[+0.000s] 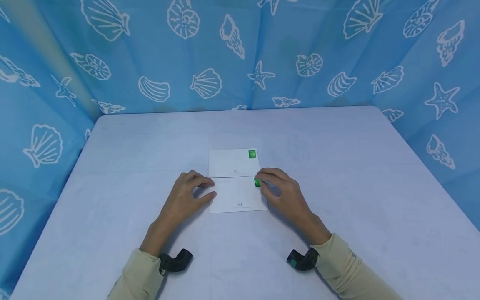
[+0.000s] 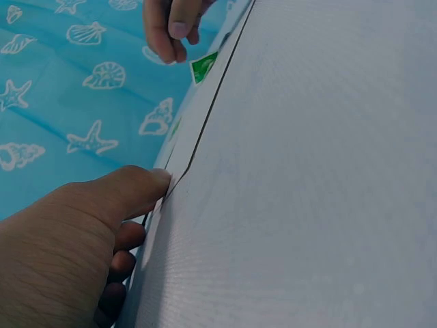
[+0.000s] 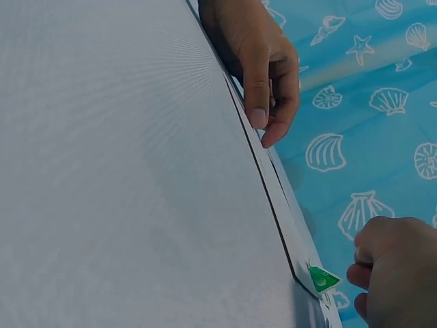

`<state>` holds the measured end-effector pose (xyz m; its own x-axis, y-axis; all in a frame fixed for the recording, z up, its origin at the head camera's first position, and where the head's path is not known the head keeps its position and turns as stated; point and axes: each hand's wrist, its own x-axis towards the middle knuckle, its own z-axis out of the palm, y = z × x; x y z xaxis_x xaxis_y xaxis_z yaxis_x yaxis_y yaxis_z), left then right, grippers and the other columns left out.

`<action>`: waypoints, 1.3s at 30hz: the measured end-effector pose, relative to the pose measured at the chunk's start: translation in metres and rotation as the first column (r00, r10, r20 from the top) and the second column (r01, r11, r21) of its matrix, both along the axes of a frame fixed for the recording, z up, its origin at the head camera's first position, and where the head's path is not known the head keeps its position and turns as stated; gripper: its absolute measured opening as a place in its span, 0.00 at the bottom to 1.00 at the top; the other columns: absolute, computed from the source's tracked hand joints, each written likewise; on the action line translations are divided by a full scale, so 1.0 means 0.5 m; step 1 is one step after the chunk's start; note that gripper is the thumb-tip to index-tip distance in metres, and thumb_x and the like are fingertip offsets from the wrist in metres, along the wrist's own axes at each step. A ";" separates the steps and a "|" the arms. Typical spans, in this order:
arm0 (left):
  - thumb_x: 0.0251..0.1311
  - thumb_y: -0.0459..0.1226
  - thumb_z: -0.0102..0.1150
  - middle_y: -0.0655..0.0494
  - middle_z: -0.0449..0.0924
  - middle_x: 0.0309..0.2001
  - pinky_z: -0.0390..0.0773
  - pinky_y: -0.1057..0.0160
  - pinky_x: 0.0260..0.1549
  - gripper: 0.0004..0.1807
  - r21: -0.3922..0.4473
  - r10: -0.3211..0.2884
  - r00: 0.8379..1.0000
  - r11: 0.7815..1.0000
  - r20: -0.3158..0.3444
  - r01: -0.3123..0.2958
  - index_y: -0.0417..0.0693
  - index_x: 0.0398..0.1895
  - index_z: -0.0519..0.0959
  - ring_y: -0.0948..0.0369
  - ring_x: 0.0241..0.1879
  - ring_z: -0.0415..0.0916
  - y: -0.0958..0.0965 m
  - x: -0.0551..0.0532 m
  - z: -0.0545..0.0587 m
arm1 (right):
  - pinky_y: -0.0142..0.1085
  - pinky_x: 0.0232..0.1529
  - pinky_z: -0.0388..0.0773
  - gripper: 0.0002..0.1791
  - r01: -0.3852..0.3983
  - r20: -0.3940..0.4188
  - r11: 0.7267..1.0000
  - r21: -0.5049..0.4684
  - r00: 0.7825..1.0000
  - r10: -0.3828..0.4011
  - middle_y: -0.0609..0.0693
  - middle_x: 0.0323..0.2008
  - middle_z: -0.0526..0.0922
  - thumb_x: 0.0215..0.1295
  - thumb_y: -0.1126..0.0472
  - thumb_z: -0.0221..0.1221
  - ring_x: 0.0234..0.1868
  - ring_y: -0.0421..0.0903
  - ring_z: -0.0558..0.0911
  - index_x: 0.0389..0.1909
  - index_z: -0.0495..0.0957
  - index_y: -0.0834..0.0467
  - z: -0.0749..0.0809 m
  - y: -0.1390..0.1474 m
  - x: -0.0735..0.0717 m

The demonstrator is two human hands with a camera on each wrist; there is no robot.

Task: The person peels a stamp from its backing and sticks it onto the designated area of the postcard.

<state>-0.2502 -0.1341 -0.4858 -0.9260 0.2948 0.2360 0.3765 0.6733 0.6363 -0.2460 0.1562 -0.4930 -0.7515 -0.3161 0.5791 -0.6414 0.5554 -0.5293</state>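
Observation:
Two white postcards lie one behind the other. The far postcard (image 1: 225, 162) has a green stamp (image 1: 252, 154) in its top right corner. At the near postcard (image 1: 232, 196), my left hand (image 1: 187, 193) rests its thumb and fingertips on the left edge. My right hand (image 1: 283, 189) brings thumb and forefinger together at a second green stamp (image 1: 257, 182), pinching it over the top right corner. In the left wrist view that stamp (image 2: 203, 67) tilts up from the card, and the right wrist view shows the tilted stamp (image 3: 323, 279) close by the fingertips.
A white-covered table (image 1: 150, 137) carries the cards. Blue curtains (image 1: 240, 54) with white shell drawings stand behind it and along both sides. A black device sits at each wrist, one at the left cuff (image 1: 176, 260) and one at the right cuff (image 1: 303, 259).

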 end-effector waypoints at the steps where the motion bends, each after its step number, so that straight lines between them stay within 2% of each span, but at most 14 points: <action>1: 0.52 0.38 0.77 0.57 0.78 0.40 0.72 0.53 0.48 0.13 0.002 0.000 1.000 1.000 -0.001 0.000 0.50 0.41 0.87 0.54 0.47 0.71 0.000 0.000 0.000 | 0.37 0.51 0.80 0.13 -0.002 -0.001 1.000 0.008 1.000 0.002 0.53 0.50 0.82 0.60 0.74 0.65 0.53 0.49 0.81 0.45 0.86 0.63 -0.001 0.000 0.000; 13: 0.53 0.38 0.76 0.57 0.78 0.39 0.72 0.53 0.46 0.12 0.009 -0.026 0.999 1.000 -0.031 0.026 0.50 0.41 0.87 0.54 0.45 0.71 -0.003 -0.005 -0.004 | 0.43 0.48 0.80 0.11 0.015 0.065 0.997 0.079 0.998 -0.020 0.52 0.48 0.84 0.60 0.72 0.67 0.50 0.49 0.82 0.44 0.87 0.60 -0.007 0.004 0.000; 21: 0.53 0.37 0.76 0.57 0.78 0.39 0.72 0.53 0.46 0.13 0.011 -0.028 0.999 1.000 -0.036 0.028 0.50 0.42 0.86 0.54 0.46 0.71 -0.004 -0.005 -0.002 | 0.42 0.52 0.77 0.10 -0.039 0.097 0.991 0.131 0.995 0.027 0.52 0.48 0.83 0.61 0.72 0.66 0.53 0.48 0.80 0.42 0.87 0.62 -0.009 0.005 -0.005; 25: 0.52 0.38 0.77 0.57 0.78 0.39 0.72 0.53 0.47 0.13 0.007 -0.013 1.000 1.000 -0.018 0.013 0.50 0.42 0.86 0.53 0.46 0.71 -0.005 -0.002 -0.003 | 0.42 0.52 0.77 0.10 -0.002 0.042 0.995 0.104 0.999 -0.002 0.52 0.49 0.83 0.62 0.73 0.64 0.54 0.49 0.79 0.43 0.87 0.63 -0.005 0.001 -0.002; 28: 0.53 0.38 0.77 0.57 0.78 0.40 0.73 0.53 0.46 0.13 0.006 -0.003 1.000 1.000 -0.012 0.003 0.50 0.41 0.86 0.54 0.46 0.71 -0.005 0.001 -0.003 | 0.42 0.55 0.75 0.12 0.038 -0.041 0.999 0.035 0.998 -0.036 0.53 0.51 0.82 0.62 0.73 0.62 0.55 0.51 0.78 0.45 0.85 0.64 0.003 -0.002 -0.002; 31: 0.52 0.38 0.77 0.57 0.78 0.40 0.73 0.52 0.46 0.13 0.011 -0.004 1.000 1.000 -0.017 0.004 0.50 0.41 0.86 0.54 0.46 0.71 -0.005 0.002 -0.005 | 0.43 0.59 0.71 0.12 0.044 -0.099 0.999 -0.024 0.994 -0.046 0.53 0.52 0.82 0.63 0.72 0.61 0.57 0.52 0.78 0.47 0.84 0.63 0.010 -0.002 -0.001; 34: 0.52 0.38 0.77 0.57 0.78 0.39 0.73 0.53 0.46 0.13 0.019 -0.011 1.000 1.000 -0.026 0.011 0.50 0.41 0.86 0.54 0.46 0.72 -0.005 0.001 -0.008 | 0.43 0.59 0.70 0.13 0.022 -0.098 0.999 -0.029 0.995 -0.025 0.53 0.52 0.82 0.62 0.71 0.62 0.56 0.52 0.78 0.47 0.85 0.63 0.010 -0.001 0.000; 39: 0.53 0.38 0.76 0.58 0.78 0.39 0.72 0.54 0.46 0.13 0.020 -0.024 0.999 0.999 -0.030 0.025 0.50 0.42 0.86 0.55 0.46 0.71 -0.005 -0.003 -0.010 | 0.44 0.56 0.73 0.11 -0.006 -0.033 1.000 0.023 0.999 0.006 0.54 0.50 0.83 0.61 0.72 0.64 0.54 0.51 0.79 0.45 0.86 0.64 0.003 0.002 0.003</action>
